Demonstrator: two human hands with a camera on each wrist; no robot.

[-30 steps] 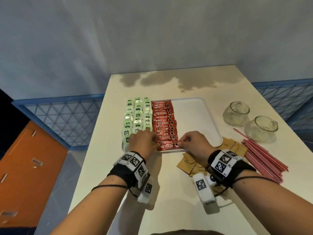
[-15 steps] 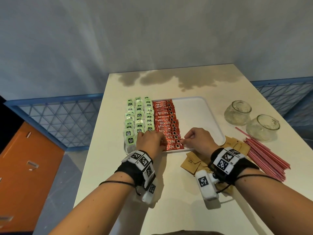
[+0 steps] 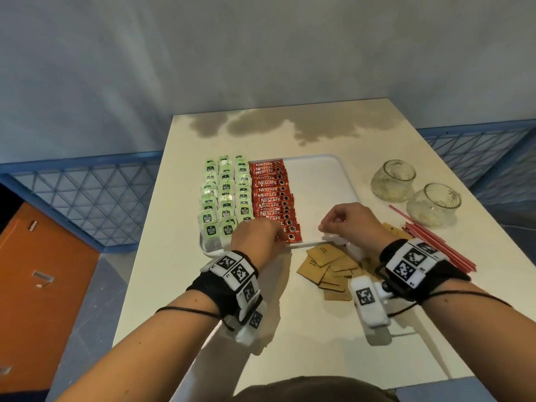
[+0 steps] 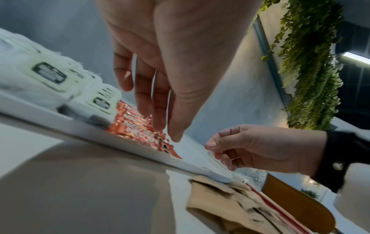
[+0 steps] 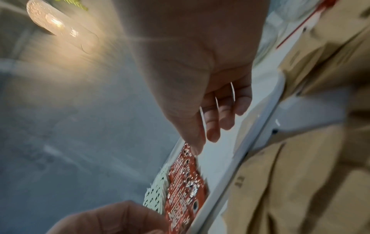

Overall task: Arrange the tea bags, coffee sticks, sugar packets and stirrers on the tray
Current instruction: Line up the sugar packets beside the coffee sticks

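Observation:
A white tray (image 3: 316, 192) holds three columns of green tea bags (image 3: 226, 195) on its left and one column of red coffee sticks (image 3: 271, 195) beside them; its right half is bare. My left hand (image 3: 262, 235) hovers at the near end of the coffee column, its fingers (image 4: 158, 110) straight and pointing down at the sticks (image 4: 140, 126), gripping nothing. My right hand (image 3: 330, 224) is lifted over the tray's near edge, right of the sticks, loosely curled and empty (image 5: 212, 123). Brown sugar packets (image 3: 324, 268) lie on the table under my right wrist. Red stirrers (image 3: 435, 245) lie to the right.
Two round glass jars (image 3: 393, 179) (image 3: 433, 204) stand right of the tray, behind the stirrers. The cream table (image 3: 290, 329) ends at a wall behind. Blue mesh railings flank it, and an orange surface lies below left.
My right hand has let go of the nearest coffee stick and drawn away to the right and upward. My left hand stays at the near end of the coffee column.

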